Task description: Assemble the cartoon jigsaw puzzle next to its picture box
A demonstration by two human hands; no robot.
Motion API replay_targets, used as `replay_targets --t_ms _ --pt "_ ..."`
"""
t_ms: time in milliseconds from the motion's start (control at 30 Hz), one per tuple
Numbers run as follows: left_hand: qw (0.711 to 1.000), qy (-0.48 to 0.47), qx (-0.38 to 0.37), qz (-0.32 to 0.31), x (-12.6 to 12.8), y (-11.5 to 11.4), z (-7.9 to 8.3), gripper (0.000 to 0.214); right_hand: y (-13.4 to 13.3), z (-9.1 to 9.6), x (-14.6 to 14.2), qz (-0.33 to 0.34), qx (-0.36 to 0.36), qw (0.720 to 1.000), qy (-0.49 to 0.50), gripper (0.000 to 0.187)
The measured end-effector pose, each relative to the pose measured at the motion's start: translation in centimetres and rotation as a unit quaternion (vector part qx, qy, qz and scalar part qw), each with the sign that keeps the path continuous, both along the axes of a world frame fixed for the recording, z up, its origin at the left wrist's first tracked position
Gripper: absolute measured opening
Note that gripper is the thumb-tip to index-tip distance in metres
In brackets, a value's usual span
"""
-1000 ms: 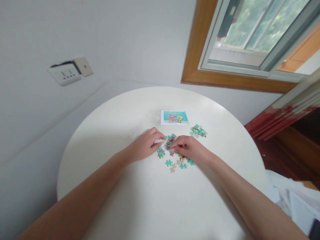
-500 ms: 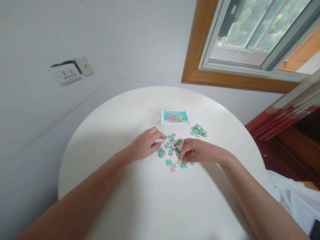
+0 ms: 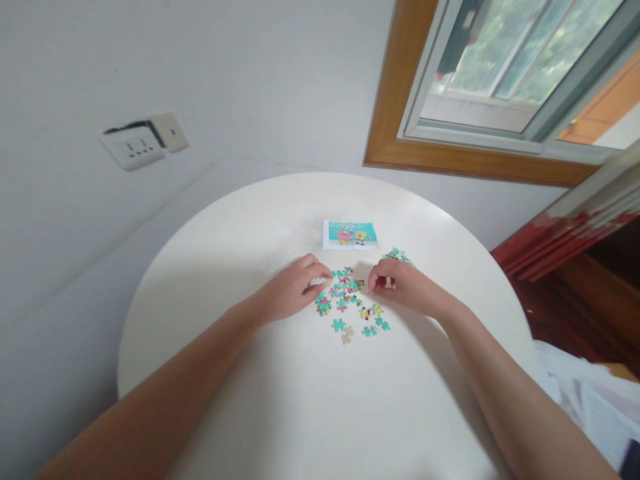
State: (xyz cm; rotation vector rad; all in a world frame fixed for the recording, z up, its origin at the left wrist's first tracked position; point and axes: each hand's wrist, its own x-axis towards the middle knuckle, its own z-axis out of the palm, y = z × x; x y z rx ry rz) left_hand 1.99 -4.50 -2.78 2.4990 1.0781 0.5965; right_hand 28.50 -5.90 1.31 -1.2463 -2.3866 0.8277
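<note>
Small teal, pink and tan jigsaw pieces (image 3: pixel 350 303) lie scattered in the middle of a round white table (image 3: pixel 240 267). My left hand (image 3: pixel 293 290) rests at the left edge of the pieces, fingers curled and pinched on a pale piece. My right hand (image 3: pixel 400 285) hovers at their right edge, fingers pinched together on something I cannot make out. It partly hides a second small heap of pieces (image 3: pixel 397 254). A printed reference picture (image 3: pixel 350 234) with cartoon figures lies just beyond the pieces.
The table stands against a grey wall with a loose socket plate (image 3: pixel 135 145). A wood-framed window (image 3: pixel 450 153) is at the upper right. Red curtain fabric (image 3: pixel 565 233) and dark wooden floor lie to the right, with white papers (image 3: pixel 590 400) at the lower right.
My right hand moved from the middle of the scattered pieces to the right and away from me, up to the second heap. Pieces it had covered now show. My left hand stayed put.
</note>
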Motion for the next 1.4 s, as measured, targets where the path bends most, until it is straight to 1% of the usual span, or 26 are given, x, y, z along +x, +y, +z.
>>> replay_targets --t_ms 67,167,267,433,500,600,700,767,900,967,1133,1200,1267,1400 --pt "1.000 0.000 -0.002 0.001 0.0 0.0 0.0 0.025 0.1 0.0 0.1 0.004 0.023 1.000 -0.016 0.015" --pt "1.000 0.002 -0.003 0.003 0.1 -0.1 0.2 0.025 0.0 0.2 0.4 0.041 -0.009 0.998 -0.040 0.023" --pt "1.000 0.003 -0.006 0.003 0.1 -0.1 0.2 0.025 -0.3 0.6 0.9 0.043 -0.036 0.997 -0.060 0.026" --pt "1.000 -0.001 -0.003 -0.001 -0.1 0.0 0.0 0.024 -0.5 0.9 2.0 0.002 -0.067 0.990 -0.128 0.023" --pt "1.000 -0.001 -0.003 -0.002 -0.1 0.1 -0.2 0.024 -0.6 0.8 2.2 0.005 -0.081 0.987 -0.137 0.020" --pt "1.000 0.002 -0.003 -0.004 -0.1 0.2 -0.3 0.024 -0.6 0.6 2.1 0.027 -0.100 0.987 -0.121 0.018" --pt "1.000 0.002 -0.004 -0.002 0.0 0.2 -0.3 0.024 -0.4 0.4 1.7 0.042 -0.095 0.989 -0.109 0.020" --pt "1.000 -0.001 -0.007 -0.001 0.0 0.2 -0.2 0.023 -0.3 0.2 1.4 0.044 -0.073 0.990 -0.109 0.020" --pt "1.000 0.000 -0.007 -0.001 0.1 0.1 0.0 0.023 -0.2 0.3 1.3 0.015 -0.016 0.993 -0.118 0.022" --pt "1.000 0.002 -0.007 -0.001 0.2 0.0 0.0 0.024 -0.3 0.4 1.5 0.010 -0.026 0.993 -0.114 0.024" --pt "1.000 0.004 -0.005 -0.006 0.1 0.0 -0.1 0.025 -0.9 0.8 1.7 0.049 -0.111 0.983 -0.135 0.017" --pt "1.000 0.003 -0.004 -0.007 0.0 0.0 0.0 0.025 -1.1 0.8 1.5 0.043 -0.108 0.982 -0.151 0.016" --pt "1.000 0.003 -0.006 -0.003 0.0 0.0 0.0 0.025 -1.1 1.0 1.4 0.031 -0.086 0.984 -0.154 0.018" --pt "1.000 0.004 -0.004 -0.002 0.0 0.0 0.1 0.024 -1.0 1.3 1.9 0.012 -0.073 0.985 -0.158 0.021"
